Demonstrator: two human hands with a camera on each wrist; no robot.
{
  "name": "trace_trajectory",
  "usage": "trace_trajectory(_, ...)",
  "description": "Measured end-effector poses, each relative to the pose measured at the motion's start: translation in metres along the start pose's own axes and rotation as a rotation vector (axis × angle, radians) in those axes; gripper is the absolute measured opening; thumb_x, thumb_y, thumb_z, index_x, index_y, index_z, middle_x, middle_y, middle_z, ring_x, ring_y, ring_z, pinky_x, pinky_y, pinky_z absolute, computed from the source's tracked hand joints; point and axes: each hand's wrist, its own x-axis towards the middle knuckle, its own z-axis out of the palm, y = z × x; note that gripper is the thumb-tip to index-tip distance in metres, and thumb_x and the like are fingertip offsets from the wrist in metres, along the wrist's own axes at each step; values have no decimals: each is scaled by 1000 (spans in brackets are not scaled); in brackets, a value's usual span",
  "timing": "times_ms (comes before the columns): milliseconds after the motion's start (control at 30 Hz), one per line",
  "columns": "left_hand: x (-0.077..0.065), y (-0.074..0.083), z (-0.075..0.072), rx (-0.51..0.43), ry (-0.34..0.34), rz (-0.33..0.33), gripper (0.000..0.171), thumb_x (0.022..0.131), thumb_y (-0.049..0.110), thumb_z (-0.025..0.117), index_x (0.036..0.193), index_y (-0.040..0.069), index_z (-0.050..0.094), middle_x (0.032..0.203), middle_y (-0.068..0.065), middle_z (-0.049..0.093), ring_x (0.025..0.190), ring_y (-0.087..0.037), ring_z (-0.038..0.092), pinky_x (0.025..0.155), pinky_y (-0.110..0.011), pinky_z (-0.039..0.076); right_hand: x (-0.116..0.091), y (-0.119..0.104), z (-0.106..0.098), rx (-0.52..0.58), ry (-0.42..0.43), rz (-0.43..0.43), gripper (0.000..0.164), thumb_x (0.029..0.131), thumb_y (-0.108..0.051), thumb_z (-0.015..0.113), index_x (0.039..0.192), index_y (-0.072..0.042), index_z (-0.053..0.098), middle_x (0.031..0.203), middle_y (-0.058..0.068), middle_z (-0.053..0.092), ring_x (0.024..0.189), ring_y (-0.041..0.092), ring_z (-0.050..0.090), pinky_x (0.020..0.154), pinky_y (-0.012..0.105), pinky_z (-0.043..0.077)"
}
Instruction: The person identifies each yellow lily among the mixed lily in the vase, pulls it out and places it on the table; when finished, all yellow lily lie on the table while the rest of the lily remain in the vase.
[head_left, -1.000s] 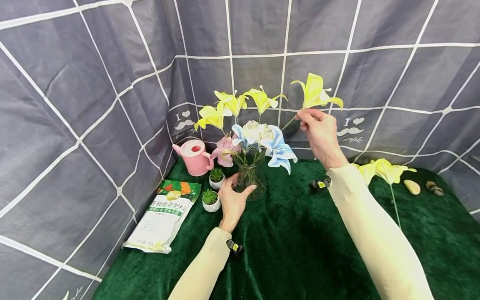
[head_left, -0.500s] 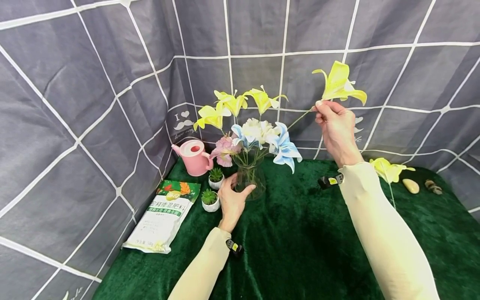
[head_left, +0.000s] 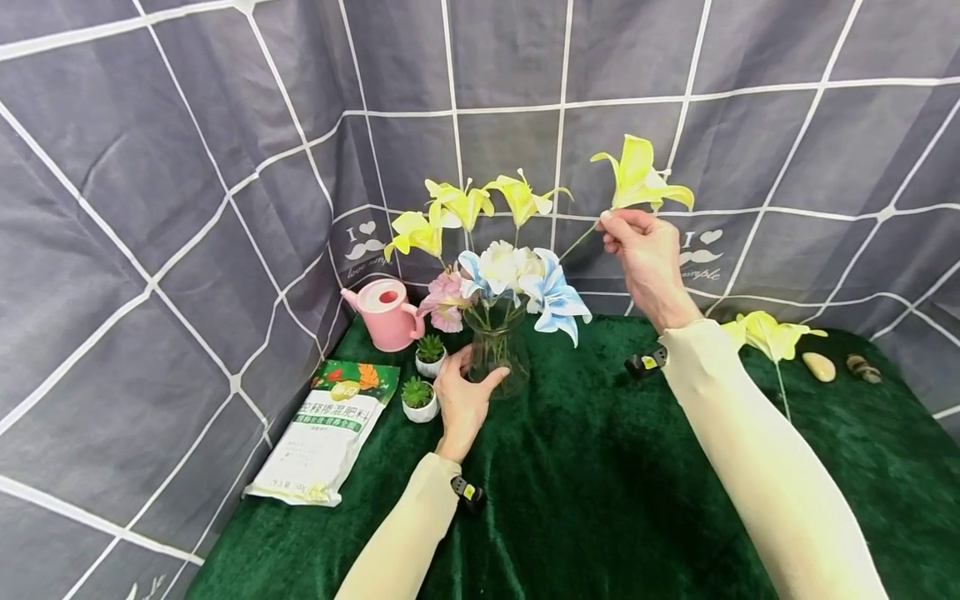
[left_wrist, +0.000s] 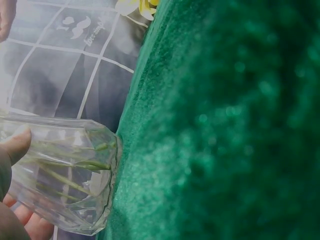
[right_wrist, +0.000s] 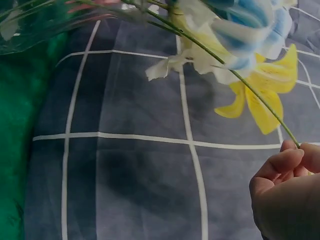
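My left hand grips the clear glass vase low on its side, thumb in front and fingers round the far side. Green stems show through the glass. My right hand pinches the stem of a yellow lily just under its bloom, to the right of the vase. That stem slants down behind the blue lily toward the vase mouth. Several more yellow lilies, white blooms and a pink flower stand in the vase.
Left of the vase are two potted succulents, a pink watering can and a fertilizer bag. At right, loose yellow lilies lie near a pale stone and a striped stone. A grey grid curtain hangs behind.
My right hand first moved right and up with the yellow lily, tugging the blue lily slightly right, then came back left and a little down. My left hand has stayed on the vase.
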Motion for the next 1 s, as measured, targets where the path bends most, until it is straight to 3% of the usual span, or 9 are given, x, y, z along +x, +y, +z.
trace_trajectory(167,0,1,1,7,8,9,63,70,37,92,125,16,69,120,-7,70,106,-27,67,94,-49,56,-1,6,2,-5,-37,59,10,90,0,71,83,-6,74,75,-1,76,60,9,60,58,17,51)
trace_trajectory(367,-2,1,1,15,-12,-14,63,71,41,91,125,17,69,121,-7,70,108,-27,67,95,-47,55,-1,6,2,74,-49,59,8,90,0,72,86,-5,77,79,0,76,64,8,60,59,17,50)
trace_trajectory(500,-1,1,0,14,-15,-24,63,71,40,91,125,17,69,121,-6,70,109,-27,67,96,-47,55,-1,9,3,38,-72,77,6,91,-3,72,87,-6,76,79,-1,75,65,10,59,61,18,50)
trace_trajectory(800,0,2,0,6,-20,-29,63,71,40,91,126,18,69,122,-6,69,109,-26,67,96,-45,55,-1,14,3,-6,-120,42,8,90,-3,72,98,-2,73,86,3,79,70,12,68,64,19,55)
trace_trajectory(1000,0,1,1,11,-3,-21,64,71,39,91,126,18,69,122,-6,70,109,-26,67,96,-46,55,0,13,4,-5,-127,12,9,87,-1,76,95,-5,78,88,1,78,69,10,66,64,18,54)
